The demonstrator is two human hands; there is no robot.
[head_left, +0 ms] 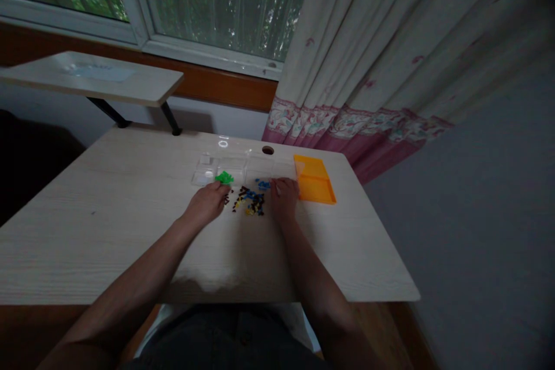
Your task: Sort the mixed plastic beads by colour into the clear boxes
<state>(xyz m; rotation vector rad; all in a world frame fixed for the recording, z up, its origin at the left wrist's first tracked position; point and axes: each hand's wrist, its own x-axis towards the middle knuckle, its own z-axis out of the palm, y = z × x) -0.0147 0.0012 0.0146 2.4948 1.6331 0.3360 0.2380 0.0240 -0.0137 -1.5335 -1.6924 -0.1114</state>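
Note:
My left hand [209,202] rests at the left side of the small pieces, its fingers curled together beside a heap of green pieces [224,177]. Whatever its fingertips grip is too small to make out. On the other side, my right hand [285,195] has its fingers bent and closed next to some blue pieces [262,184]; what lies in them is hidden. Between both hands spreads a loose pile of tiny dark, yellow and blue pieces [256,203]. Just beyond lies a clear plastic tray with compartments [232,163]; the green pieces are at its near edge.
An orange open case [313,178] lies right of my right hand. Behind the tray is a cable hole [267,150] in the wooden table [130,214]. A raised shelf [143,78] on black legs stands at the back left. A curtain [329,92] hangs behind the table.

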